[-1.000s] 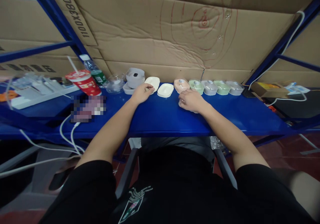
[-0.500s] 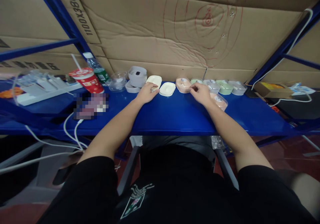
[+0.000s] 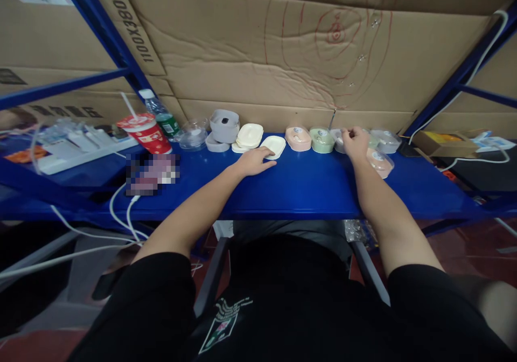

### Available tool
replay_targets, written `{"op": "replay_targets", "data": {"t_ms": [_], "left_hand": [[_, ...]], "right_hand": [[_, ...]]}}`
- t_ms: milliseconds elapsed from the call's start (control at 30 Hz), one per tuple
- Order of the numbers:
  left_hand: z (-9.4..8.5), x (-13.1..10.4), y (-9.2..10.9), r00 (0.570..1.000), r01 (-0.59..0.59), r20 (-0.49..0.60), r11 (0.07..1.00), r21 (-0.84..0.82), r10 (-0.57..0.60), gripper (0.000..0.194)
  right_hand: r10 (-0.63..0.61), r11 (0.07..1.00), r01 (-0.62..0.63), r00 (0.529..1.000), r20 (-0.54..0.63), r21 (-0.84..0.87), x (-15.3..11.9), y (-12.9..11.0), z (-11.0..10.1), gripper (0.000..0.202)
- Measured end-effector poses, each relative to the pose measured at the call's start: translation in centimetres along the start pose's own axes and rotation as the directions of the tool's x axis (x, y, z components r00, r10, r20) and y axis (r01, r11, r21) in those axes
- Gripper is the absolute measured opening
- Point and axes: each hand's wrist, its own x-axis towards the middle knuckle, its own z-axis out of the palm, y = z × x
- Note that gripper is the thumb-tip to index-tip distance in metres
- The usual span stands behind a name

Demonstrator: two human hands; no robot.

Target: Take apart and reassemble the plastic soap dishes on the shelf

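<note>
My left hand (image 3: 255,161) rests with fingers stretched out at the front left edge of a cream lid-like piece (image 3: 275,145) lying flat. Left of that piece is a small stack of cream pieces (image 3: 249,134). My right hand (image 3: 357,145) has its fingers curled at the right side of a lavender container (image 3: 337,139), partly covering it. A green container (image 3: 322,140) and a pink container (image 3: 298,138), both with clear covers, sit to its left. Another pink container (image 3: 380,164) stands in front, just right of my right wrist.
Grey containers (image 3: 224,127) and clear plastic ones (image 3: 194,134) stand left. Beyond them are a bottle (image 3: 165,119), a red cup (image 3: 150,136) with a straw and a white power strip (image 3: 86,154). Another lavender container (image 3: 388,142) stands right. Cardboard (image 3: 226,49) backs the blue table (image 3: 299,189).
My left hand has moved from the cream stack to the single cream piece. My right hand has shifted right from the pink container to the lavender one. The front pink container sits further right.
</note>
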Motion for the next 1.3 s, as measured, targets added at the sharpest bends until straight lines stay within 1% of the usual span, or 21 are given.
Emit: {"op": "replay_targets", "data": {"t_ms": [100, 200, 267, 333, 400, 433, 467, 500, 533, 567, 600, 633, 667, 733, 833, 900, 967, 1033, 1167, 1233, 1300], "left_hand": [[-0.6, -0.3, 0.1, 0.999, 0.023, -0.031, 0.999, -0.039, -0.024, 0.046], [-0.9, -0.3, 0.1, 0.999, 0.024, -0.045, 0.999, -0.046, -0.026, 0.043], [-0.9, -0.3, -0.1, 0.998, 0.029, -0.047, 0.998, -0.050, -0.031, 0.043], [-0.7, -0.2, -0.2, 0.998, 0.043, -0.047, 0.997, -0.059, -0.046, 0.039], [-0.6, -0.2, -0.3, 0.998, 0.042, -0.042, 0.996, -0.072, -0.045, 0.035], [-0.6, -0.2, -0.3, 0.999, 0.033, -0.038, 0.996, -0.081, -0.036, 0.033], [-0.6, -0.2, -0.3, 0.999, 0.019, -0.035, 0.996, -0.089, -0.022, 0.032], [-0.6, -0.3, -0.3, 0.999, 0.003, -0.033, 0.995, -0.097, -0.006, 0.031], [-0.6, -0.3, -0.2, 0.999, -0.011, -0.035, 0.995, -0.104, 0.007, 0.031], [-0.7, -0.4, -0.2, 0.999, -0.021, -0.039, 0.994, -0.108, 0.017, 0.031], [-0.7, -0.4, -0.2, 0.999, -0.025, -0.050, 0.994, -0.111, 0.020, 0.031], [-0.8, -0.5, -0.2, 0.997, -0.023, -0.071, 0.993, -0.113, 0.015, 0.031], [-1.0, -0.5, -0.2, 0.995, -0.017, -0.098, 0.993, -0.115, 0.006, 0.030], [-1.3, -0.5, -0.4, 0.985, 0.005, -0.169, 0.993, -0.121, -0.026, 0.028], [-2.1, -0.6, -1.1, 0.951, 0.062, -0.294, 0.989, -0.133, -0.099, 0.025], [-2.9, -0.8, -1.7, 0.908, 0.132, -0.380, 0.981, -0.142, -0.177, 0.023], [-3.9, -1.0, -2.6, 0.841, 0.218, -0.471, 0.964, -0.154, -0.266, 0.021], [-5.1, -1.4, -3.7, 0.747, 0.308, -0.565, 0.936, -0.172, -0.350, 0.019], [-7.1, -2.7, -7.0, 0.524, 0.451, -0.708, 0.860, -0.240, -0.473, 0.018], [-7.6, -3.5, -8.7, 0.422, 0.497, -0.740, 0.816, -0.295, -0.524, 0.023], [-7.5, -4.2, -10.3, 0.349, 0.541, -0.727, 0.760, -0.360, -0.592, 0.030]], "right_hand": [[0.035, 0.999, -0.037, 0.997, -0.071, -0.031, 0.9, 1.7, -1.0, 0.026], [0.066, 0.998, -0.068, 0.991, -0.119, -0.010, 1.2, 1.9, -1.7, 0.031], [0.033, 0.999, -0.031, 0.997, -0.068, 0.032, 0.7, 0.8, -1.7, 0.033], [-0.061, 0.994, 0.056, 0.997, 0.053, 0.091, -0.5, -1.3, -1.2, 0.033], [-0.158, 0.981, 0.135, 0.973, 0.170, 0.138, -2.3, -4.0, -0.2, 0.030], [-0.278, 0.956, 0.233, 0.915, 0.293, 0.179, -3.3, -5.4, 0.3, 0.033], [-0.399, 0.916, 0.336, 0.826, 0.398, 0.220, -4.4, -6.7, 0.8, 0.038], [-0.501, 0.865, 0.423, 0.716, 0.486, 0.268, -5.5, -7.9, 1.3, 0.042], [-0.567, 0.820, 0.477, 0.607, 0.556, 0.316, -6.4, -8.9, 1.8, 0.046], [-0.601, 0.789, 0.508, 0.519, 0.607, 0.347, -7.2, -9.6, 2.2, 0.049], [-0.622, 0.763, 0.535, 0.458, 0.635, 0.362, -7.8, -10.1, 2.5, 0.050], [-0.631, 0.748, 0.553, 0.420, 0.653, 0.367, -8.2, -10.3, 2.7, 0.050], [-0.634, 0.740, 0.563, 0.404, 0.660, 0.367, -8.3, -10.2, 2.9, 0.050], [-0.639, 0.736, 0.570, 0.408, 0.652, 0.364, -8.1, -9.5, 3.1, 0.049], [-0.648, 0.737, 0.564, 0.433, 0.627, 0.372, -7.1, -7.9, 3.5, 0.042], [-0.650, 0.740, 0.556, 0.442, 0.618, 0.380, -6.6, -7.1, 3.7, 0.036], [-0.646, 0.747, 0.540, 0.450, 0.617, 0.389, -6.2, -6.7, 3.9, 0.031], [-0.638, 0.757, 0.520, 0.459, 0.618, 0.396, -6.2, -6.6, 3.9, 0.028], [-0.624, 0.773, 0.496, 0.477, 0.619, 0.396, -6.3, -6.8, 3.8, 0.026], [-0.622, 0.774, 0.492, 0.480, 0.619, 0.398, -6.3, -6.8, 3.7, 0.026], [-0.621, 0.775, 0.490, 0.477, 0.621, 0.399, -6.3, -6.8, 3.7, 0.026]]}}
